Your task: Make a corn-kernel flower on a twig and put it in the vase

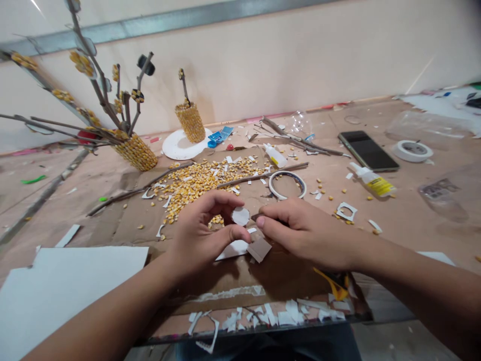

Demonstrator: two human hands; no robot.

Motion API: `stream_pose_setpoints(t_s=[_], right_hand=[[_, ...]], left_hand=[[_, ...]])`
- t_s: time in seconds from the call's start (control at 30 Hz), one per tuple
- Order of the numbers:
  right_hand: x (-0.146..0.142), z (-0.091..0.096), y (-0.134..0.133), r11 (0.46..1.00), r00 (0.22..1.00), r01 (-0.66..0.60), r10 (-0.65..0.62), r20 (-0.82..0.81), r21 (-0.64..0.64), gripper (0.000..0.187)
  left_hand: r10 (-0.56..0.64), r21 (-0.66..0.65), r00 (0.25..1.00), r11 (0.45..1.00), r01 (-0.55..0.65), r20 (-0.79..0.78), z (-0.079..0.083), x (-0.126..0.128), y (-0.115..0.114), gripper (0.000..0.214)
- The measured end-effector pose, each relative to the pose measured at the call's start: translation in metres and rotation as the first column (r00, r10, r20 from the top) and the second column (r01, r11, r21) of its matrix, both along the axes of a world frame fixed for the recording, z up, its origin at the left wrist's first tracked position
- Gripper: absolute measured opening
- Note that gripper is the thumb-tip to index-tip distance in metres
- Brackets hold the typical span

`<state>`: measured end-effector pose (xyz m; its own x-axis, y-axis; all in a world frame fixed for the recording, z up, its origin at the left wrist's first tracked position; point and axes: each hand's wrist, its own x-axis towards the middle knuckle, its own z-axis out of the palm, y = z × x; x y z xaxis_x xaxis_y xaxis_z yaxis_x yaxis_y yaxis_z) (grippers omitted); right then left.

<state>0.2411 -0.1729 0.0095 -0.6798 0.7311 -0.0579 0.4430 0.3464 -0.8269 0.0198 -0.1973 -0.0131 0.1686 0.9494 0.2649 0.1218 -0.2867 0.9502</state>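
A small round white cardboard disc (240,216) is pinched by its edge between the thumb and fingers of my left hand (210,225). My right hand (296,228) is closed around a thin dark piece (257,216); most of it is hidden in the fingers, and I cannot tell its kind. The visible tip of that piece is close to the disc's right edge. Below the hands lie a square piece of cardboard (259,249) and a white strip (233,249). Behind my left hand spreads a pile of corn kernels (203,180).
Two corn-covered pots with twigs, a large one (137,152) and a small one (190,122), stand at the back left. Glue bottles (376,181), a phone (368,149), tape rolls (412,150) and branches (263,175) lie around. White scraps (289,313) line the front edge.
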Motion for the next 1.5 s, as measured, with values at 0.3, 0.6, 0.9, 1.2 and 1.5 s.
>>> stream_pose_setpoints(t_s=[0.3, 0.6, 0.9, 1.2, 1.5], right_hand=[[0.0001, -0.0016, -0.0027, 0.997, 0.996, 0.027, -0.033, -0.084, -0.079, 0.04], [0.0029, 0.0014, -0.0028, 0.996, 0.998, 0.007, -0.013, -0.069, -0.092, 0.04], [0.0015, 0.0006, -0.0039, 0.996, 0.995, -0.01, 0.001, -0.097, -0.091, 0.039], [0.0028, 0.001, -0.0021, 0.995, 0.995, -0.024, 0.015, -0.094, -0.094, 0.036], [0.005, 0.0021, 0.0, 0.994, 0.995, -0.061, 0.053, -0.082, -0.09, 0.038]], left_hand=[[-0.019, -0.015, 0.998, 1.0, 0.019, -0.064, -0.0019, -0.003, -0.0001, 0.036], [-0.004, -0.011, 0.992, 1.0, 0.003, -0.13, -0.0031, -0.0036, -0.0017, 0.033], [-0.04, 0.019, 0.989, 0.999, 0.043, -0.143, -0.0031, -0.0035, -0.0022, 0.032], [-0.03, 0.03, 0.97, 0.999, 0.038, -0.243, -0.0002, -0.0029, -0.0034, 0.03], [-0.052, -0.038, 0.985, 0.998, 0.046, -0.166, 0.0047, -0.0015, -0.0013, 0.026]])
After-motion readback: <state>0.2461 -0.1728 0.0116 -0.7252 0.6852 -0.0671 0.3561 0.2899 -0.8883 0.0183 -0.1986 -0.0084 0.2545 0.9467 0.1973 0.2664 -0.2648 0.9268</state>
